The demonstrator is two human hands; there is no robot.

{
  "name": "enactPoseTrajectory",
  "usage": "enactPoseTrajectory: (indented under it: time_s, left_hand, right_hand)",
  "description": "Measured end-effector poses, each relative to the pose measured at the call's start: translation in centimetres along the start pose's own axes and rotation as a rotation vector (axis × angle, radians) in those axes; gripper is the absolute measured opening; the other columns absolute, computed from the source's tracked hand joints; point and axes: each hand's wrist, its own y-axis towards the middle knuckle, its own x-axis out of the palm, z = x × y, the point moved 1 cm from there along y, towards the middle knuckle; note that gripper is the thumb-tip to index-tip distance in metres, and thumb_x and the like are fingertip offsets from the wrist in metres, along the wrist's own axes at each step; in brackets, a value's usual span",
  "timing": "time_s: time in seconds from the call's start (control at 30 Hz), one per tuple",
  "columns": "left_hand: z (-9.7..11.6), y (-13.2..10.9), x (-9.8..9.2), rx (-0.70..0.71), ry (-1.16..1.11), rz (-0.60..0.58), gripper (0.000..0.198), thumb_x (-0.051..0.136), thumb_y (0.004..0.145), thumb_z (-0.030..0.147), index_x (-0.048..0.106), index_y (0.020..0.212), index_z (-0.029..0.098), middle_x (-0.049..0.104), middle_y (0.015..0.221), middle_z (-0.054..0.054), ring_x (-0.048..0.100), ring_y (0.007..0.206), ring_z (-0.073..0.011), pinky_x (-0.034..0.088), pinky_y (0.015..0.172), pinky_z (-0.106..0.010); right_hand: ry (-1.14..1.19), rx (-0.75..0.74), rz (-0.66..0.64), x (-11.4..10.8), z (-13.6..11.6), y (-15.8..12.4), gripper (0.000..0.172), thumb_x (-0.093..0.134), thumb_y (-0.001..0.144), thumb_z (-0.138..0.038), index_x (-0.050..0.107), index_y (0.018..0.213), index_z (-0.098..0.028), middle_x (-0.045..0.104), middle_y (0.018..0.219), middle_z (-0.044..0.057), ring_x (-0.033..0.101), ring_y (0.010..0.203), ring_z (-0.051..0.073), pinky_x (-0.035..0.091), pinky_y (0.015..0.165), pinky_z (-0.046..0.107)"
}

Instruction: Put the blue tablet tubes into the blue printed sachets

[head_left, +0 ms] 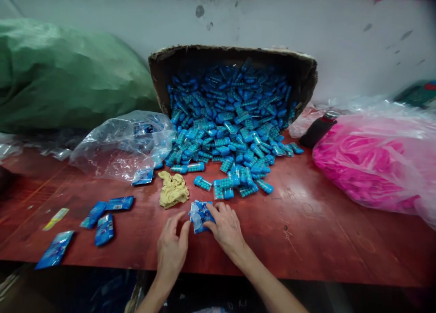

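Note:
Small blue printed packets (pixel 200 216), seemingly a little stack, lie on the red table in front of me. My right hand (pixel 226 224) grips their right side, its thumb over the front and its fingers at the far edge. At their left edge is my left hand (pixel 173 242), thumb and fingers apart with nothing between them; I cannot tell whether a fingertip touches the packets. Just beyond sits a crumpled yellow cloth (pixel 173 189). Clear blue-capped tubes of small turquoise balls (pixel 223 186) spread close to my right hand.
A tipped cardboard box (pixel 306 83) spills many such tubes onto the table (pixel 272 245). Loose blue packets (pixel 104 230) and a clear bag (pixel 122 145) lie left. A green sack (pixel 68 77) stands behind. Right are a dark bottle (pixel 318 129) and a pink-filled bag (pixel 368 163).

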Motion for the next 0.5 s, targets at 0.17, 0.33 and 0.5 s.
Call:
enactPoseTrajectory:
  time_s: [0.17, 0.33, 0.5]
  left_hand:
    - [-2.2, 6.0, -1.2, 0.300, 0.458, 0.070, 0.043, 0.041, 0.079, 0.025, 0.044, 0.121, 0.015, 0.047, 0.126, -0.017, 0.038, 0.120, -0.0284, 0.032, 0.097, -0.046]
    - [-4.5, 8.8, -0.6, 0.352, 0.574, -0.020, 0.038, 0.045, 0.076, 0.024, 0.051, 0.113, 0.019, 0.052, 0.119, -0.014, 0.042, 0.116, -0.0293, 0.034, 0.095, -0.047]
    - [-4.4, 8.0, 0.4, 0.352, 0.534, 0.071, 0.031, 0.040, 0.079, 0.022, 0.057, 0.105, 0.020, 0.054, 0.118, -0.012, 0.042, 0.117, -0.0294, 0.034, 0.094, -0.046]
  right_hand:
    - [0.059, -0.099, -0.074, -0.2, -2.8, 4.3, 0.046, 0.055, 0.079, -0.027, 0.040, 0.123, -0.028, 0.055, 0.099, 0.004, 0.052, 0.093, 0.020, 0.041, 0.070, 0.028]
    - [0.049, -0.128, -0.143, 2.4, -5.0, 10.2, 0.021, 0.043, 0.083, -0.016, 0.060, 0.094, -0.017, 0.063, 0.090, 0.008, 0.058, 0.081, 0.020, 0.041, 0.064, 0.027]
    - [0.062, -0.189, -0.162, 1.8, -3.8, 10.1, 0.021, 0.042, 0.086, -0.021, 0.063, 0.090, -0.019, 0.066, 0.089, 0.004, 0.059, 0.084, 0.018, 0.040, 0.067, 0.024]
